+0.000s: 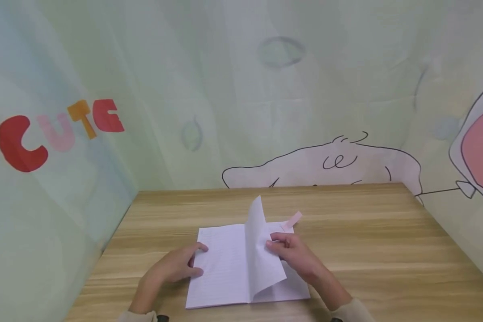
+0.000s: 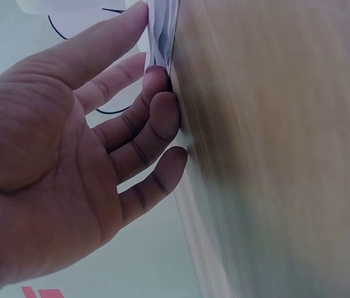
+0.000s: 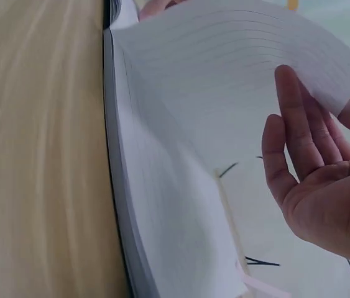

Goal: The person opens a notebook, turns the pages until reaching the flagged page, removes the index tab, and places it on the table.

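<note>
An open notebook (image 1: 220, 264) with lined white pages lies on the table. My right hand (image 1: 295, 256) pinches one raised page (image 1: 261, 255) near its outer edge, between thumb and fingers. That page stands up from the spine and curves; in the right wrist view its ruled lines (image 3: 224, 43) show above the page beneath. At the notebook's left edge rests my left hand (image 1: 177, 264), thumb and index finger on the page. The left wrist view shows its other fingers (image 2: 165, 115) loosely bent beside the stacked page edges. A pink paper strip (image 1: 294, 220) sticks out at the notebook's top right corner.
The wood-grain table (image 1: 386, 250) extends around the notebook on all sides. Behind and beside it hang pale green curtains (image 1: 165, 89) with a cartoon outline and the coloured letters CUTE (image 1: 22, 145).
</note>
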The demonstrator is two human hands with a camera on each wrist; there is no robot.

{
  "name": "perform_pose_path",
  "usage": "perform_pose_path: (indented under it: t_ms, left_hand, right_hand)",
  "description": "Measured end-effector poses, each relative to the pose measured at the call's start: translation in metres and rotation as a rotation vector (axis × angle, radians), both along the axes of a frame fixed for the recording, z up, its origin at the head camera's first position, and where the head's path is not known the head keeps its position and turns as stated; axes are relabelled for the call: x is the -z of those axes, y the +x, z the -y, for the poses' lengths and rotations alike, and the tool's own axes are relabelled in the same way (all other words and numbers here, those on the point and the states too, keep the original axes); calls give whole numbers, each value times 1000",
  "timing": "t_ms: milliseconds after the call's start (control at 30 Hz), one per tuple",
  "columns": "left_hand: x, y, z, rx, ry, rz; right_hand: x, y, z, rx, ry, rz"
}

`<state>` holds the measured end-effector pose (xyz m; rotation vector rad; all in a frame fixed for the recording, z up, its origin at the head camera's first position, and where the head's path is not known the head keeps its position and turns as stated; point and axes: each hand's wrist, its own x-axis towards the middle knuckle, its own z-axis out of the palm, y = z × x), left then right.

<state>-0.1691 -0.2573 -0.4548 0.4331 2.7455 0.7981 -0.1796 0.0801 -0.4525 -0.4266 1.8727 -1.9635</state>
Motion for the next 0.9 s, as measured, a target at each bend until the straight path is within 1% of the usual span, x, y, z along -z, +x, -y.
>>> perform_pose_path:
  t_ms: [100,200,300,433,633,700,767,900]
  left_hand:
    - [-1,0,-1,-8,-9,-3]
    - [-2,0,-1,-7,-7,-7]
    - [-3,1,0,14,-12,-20]
    - [-4,3,3,40,-29,-32]
    - [-4,5,8,96,-23,-44]
    - [-3,5,9,102,-19,-48]
    - [-2,4,9,89,-22,-45]
    - [-2,4,7,40,-25,-41]
  right_hand:
    - [2,0,9,9,-33,18]
    - [7,1,19,15,-41,46]
    - [10,3,26,1,-44,69]
    - [14,4,35,-8,-32,61]
    - [18,5,45,4,54,41]
    - [20,4,48,2,91,33]
    - [22,4,51,-5,128,23]
    - [25,3,58,-24,205,-32]
